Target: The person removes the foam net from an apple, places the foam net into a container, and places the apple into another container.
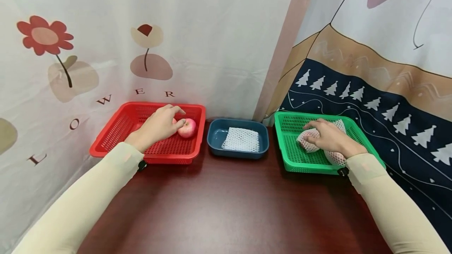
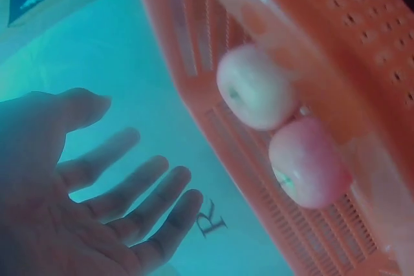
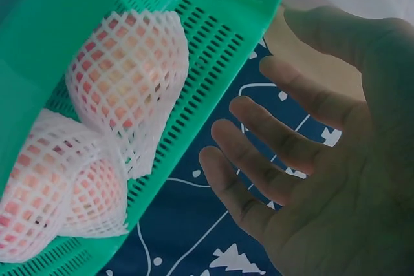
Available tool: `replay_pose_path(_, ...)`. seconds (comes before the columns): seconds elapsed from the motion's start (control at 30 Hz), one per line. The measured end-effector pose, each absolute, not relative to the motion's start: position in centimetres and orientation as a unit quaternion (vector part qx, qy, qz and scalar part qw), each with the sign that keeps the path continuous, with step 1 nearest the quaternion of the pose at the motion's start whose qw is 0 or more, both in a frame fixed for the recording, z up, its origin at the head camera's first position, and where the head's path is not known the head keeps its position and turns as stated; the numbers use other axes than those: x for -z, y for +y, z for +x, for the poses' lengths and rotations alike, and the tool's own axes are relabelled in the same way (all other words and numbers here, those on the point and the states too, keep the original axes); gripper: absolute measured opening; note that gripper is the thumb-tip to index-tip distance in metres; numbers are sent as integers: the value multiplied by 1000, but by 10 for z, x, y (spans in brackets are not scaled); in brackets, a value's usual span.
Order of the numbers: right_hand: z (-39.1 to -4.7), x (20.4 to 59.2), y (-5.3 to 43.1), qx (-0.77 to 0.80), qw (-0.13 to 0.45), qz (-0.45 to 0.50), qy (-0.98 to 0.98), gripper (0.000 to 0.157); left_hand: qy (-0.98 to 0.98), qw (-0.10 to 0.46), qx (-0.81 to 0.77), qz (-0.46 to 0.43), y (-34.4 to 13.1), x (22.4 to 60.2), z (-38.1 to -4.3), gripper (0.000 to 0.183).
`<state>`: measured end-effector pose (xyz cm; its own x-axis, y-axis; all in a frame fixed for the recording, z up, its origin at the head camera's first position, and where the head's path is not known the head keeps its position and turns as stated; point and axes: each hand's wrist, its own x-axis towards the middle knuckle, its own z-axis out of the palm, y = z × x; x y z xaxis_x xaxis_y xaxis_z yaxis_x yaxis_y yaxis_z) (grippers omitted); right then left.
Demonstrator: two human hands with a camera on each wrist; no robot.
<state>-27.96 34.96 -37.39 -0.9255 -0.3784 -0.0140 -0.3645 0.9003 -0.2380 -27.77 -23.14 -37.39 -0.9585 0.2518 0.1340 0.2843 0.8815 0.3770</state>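
Observation:
My left hand (image 1: 159,124) hovers over the red basket (image 1: 169,156), fingers loosely bent and nothing in them. Two pink apples lie together in that basket; the nearer apple (image 1: 188,129) shows beside my thumb, the other is mostly hidden. The left wrist view shows both, a paler apple (image 2: 255,88) touching a pinker apple (image 2: 309,163), apart from the hand. Above the green basket (image 1: 307,166), my right hand (image 1: 328,138) is spread with an empty palm. Apples in white foam nets lie there, including one netted apple (image 3: 129,72) apart from my fingers.
Between the baskets stands a dark blue tray (image 1: 234,154) holding flat white foam netting (image 1: 241,139). All three containers sit at the back of the brown table (image 1: 226,203). A printed curtain (image 1: 219,42) hangs right behind them.

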Motion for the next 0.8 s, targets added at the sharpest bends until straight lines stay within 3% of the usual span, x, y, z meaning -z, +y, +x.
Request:
replay_pose_path(0.43, -285, 375, 355, 107, 42, -188, 975, 53, -954, 99, 219, -179, -200, 382, -251, 40)
replay_pose_path(0.8, -287, 371, 353, 105, 48, -189, 975, 54, -949, 113, 210, -208, -176, 389, -234, 40)
